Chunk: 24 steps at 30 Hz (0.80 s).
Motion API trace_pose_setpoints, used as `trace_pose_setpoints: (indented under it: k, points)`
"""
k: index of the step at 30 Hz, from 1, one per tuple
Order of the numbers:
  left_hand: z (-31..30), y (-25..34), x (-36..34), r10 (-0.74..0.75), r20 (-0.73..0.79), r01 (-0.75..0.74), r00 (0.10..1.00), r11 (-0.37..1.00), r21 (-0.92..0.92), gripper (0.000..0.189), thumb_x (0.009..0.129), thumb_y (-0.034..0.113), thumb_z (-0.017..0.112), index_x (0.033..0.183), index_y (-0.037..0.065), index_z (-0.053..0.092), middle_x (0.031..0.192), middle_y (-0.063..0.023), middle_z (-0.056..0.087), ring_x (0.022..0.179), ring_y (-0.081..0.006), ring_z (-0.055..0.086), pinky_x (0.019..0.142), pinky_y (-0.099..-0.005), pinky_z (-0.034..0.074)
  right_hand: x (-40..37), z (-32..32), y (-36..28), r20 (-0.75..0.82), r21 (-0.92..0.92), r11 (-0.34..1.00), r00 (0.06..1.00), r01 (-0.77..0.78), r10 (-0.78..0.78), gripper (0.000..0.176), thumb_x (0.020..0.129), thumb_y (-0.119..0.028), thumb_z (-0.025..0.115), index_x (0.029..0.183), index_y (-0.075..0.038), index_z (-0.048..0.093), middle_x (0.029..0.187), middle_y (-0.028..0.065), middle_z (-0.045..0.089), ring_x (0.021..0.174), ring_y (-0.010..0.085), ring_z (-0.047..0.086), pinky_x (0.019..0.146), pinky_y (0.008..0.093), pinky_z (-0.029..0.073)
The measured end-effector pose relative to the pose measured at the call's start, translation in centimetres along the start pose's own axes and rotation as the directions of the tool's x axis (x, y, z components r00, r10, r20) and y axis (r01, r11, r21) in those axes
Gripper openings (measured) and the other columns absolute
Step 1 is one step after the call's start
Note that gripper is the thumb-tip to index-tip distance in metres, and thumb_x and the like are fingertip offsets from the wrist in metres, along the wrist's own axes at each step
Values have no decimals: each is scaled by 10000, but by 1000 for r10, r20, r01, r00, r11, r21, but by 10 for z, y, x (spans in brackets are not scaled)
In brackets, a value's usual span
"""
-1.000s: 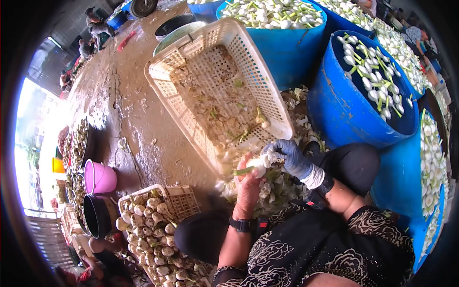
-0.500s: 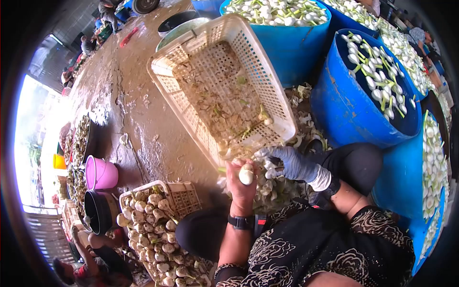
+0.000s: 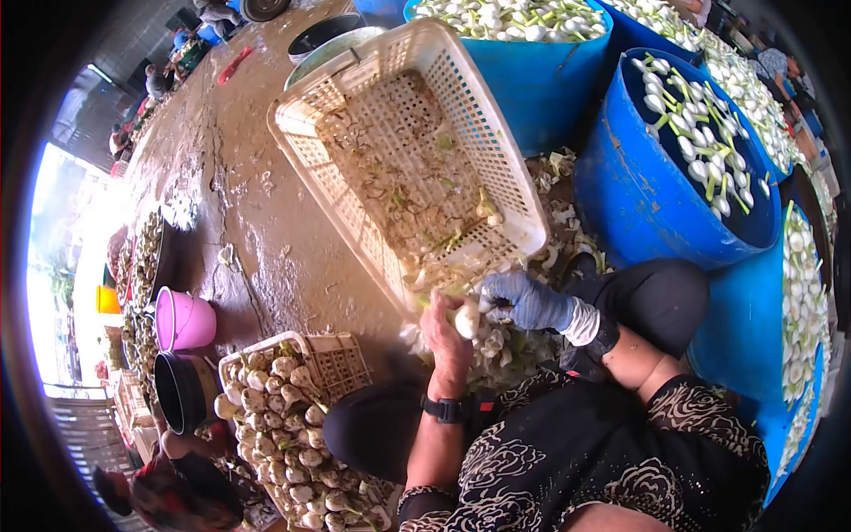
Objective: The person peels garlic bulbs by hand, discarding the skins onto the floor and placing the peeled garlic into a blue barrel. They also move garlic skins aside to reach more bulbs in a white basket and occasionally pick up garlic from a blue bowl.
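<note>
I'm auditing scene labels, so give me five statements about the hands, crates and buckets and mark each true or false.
1. The bare left hand holds a rounded white bulb. True.
2. The right hand is bare. False: it wears a blue-grey glove.
3. A pink plastic bucket stands beside a black round bucket. True.
4. The large cream perforated plastic crate is heaped with bulbs. False: it holds mainly scattered scraps.
5. The smaller cream slatted crate is heaped with brownish-white bulbs. True.
</note>
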State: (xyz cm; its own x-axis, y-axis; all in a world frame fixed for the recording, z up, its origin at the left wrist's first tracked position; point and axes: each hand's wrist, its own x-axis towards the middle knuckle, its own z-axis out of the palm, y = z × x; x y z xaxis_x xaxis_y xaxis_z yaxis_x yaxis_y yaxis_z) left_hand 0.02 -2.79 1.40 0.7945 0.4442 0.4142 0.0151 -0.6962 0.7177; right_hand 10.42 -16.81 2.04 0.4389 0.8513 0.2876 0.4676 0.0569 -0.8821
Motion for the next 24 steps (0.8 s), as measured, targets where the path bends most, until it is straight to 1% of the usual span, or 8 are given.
trace_pose_setpoints:
  k: [4,7,12,13,19,21,22,24]
  points:
    - [11,-24,-8,-228,126,255,965,928,-271,162,906,170,527,909,8,538,777,-114,608,727,-251,585,645,-372,438,-5,-4,-3,-154,-62,991,982,-123,112,199,745,-70,709,885,-1,585,799,88,548,777,259,571,711,350,458]
    - [12,-15,-6,-52,-42,47,998,994,-99,184,941,122,448,845,36,579,755,-86,621,699,-260,556,667,-384,435,2,-4,-17,-39,17,999,998,42,-41,291,733,-96,736,993,-41,619,986,94,534,901,243,530,795,359,436]
    - [14,-20,-9,55,11,-55,998,998,-14,167,908,94,514,1059,26,493,758,-96,609,717,-265,576,669,-393,442,4,-1,-7,4,-1,995,995,104,-104,210,740,-87,722,927,-55,632,895,80,557,852,266,552,761,364,444]
    - [17,-27,-11,-43,73,47,996,997,-64,243,888,58,523,1123,39,464,749,-94,604,702,-275,574,673,-394,447,5,-2,-9,-2,19,992,992,124,-124,178,743,-87,715,901,-62,637,857,77,571,819,269,558,735,372,449]
    - [16,-25,-9,-35,20,37,999,994,-103,173,968,152,419,985,22,532,774,-124,598,690,-280,555,661,-391,440,2,2,-6,-85,-201,959,971,202,-222,170,676,-19,702,785,-32,573,833,101,576,805,306,584,714,374,475]
    - [14,-28,-9,50,30,-49,998,998,-43,187,896,73,488,1076,22,488,785,-116,607,692,-283,568,644,-392,445,-2,4,3,-166,-198,976,978,93,-127,172,679,-10,696,798,-27,573,834,106,575,802,311,584,715,371,480]
    - [14,-29,-8,135,41,-136,990,991,16,361,825,-5,556,1167,23,444,796,-109,616,693,-286,581,627,-392,450,-3,4,7,-244,-187,982,969,-14,-33,174,682,-2,689,811,-23,573,834,111,574,800,316,584,717,367,484]
    - [14,-27,-7,141,10,-141,990,990,15,320,831,2,549,1139,19,463,807,-107,623,701,-283,588,626,-387,457,-5,2,9,-262,-179,983,965,-38,-11,193,698,14,672,863,-19,577,841,112,578,788,307,584,722,356,486]
